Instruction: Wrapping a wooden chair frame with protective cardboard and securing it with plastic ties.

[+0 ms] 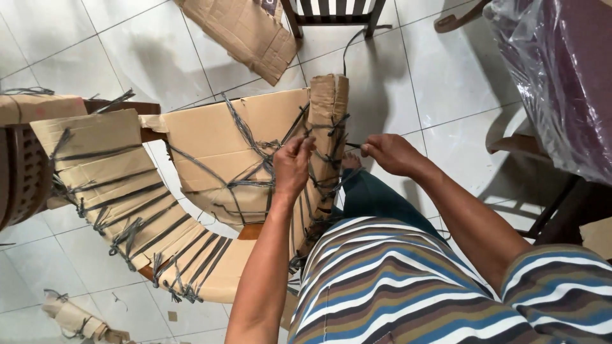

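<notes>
A wooden chair wrapped in brown cardboard (210, 137) stands before me, bound with grey plastic strapping (252, 153). My left hand (292, 164) pinches a strand of the strapping at the chair's wrapped right arm (328, 102). My right hand (389, 153) grips the same strand a little to the right, pulling it taut between the two hands. The chair's curved left arm (121, 197) is also covered in cardboard with several knotted straps.
Loose cardboard (245, 32) lies on the white tiled floor behind the chair, next to dark furniture legs (331, 16). A plastic-wrapped dark red piece of furniture (567, 76) stands at right. Cardboard scraps (73, 318) lie at bottom left.
</notes>
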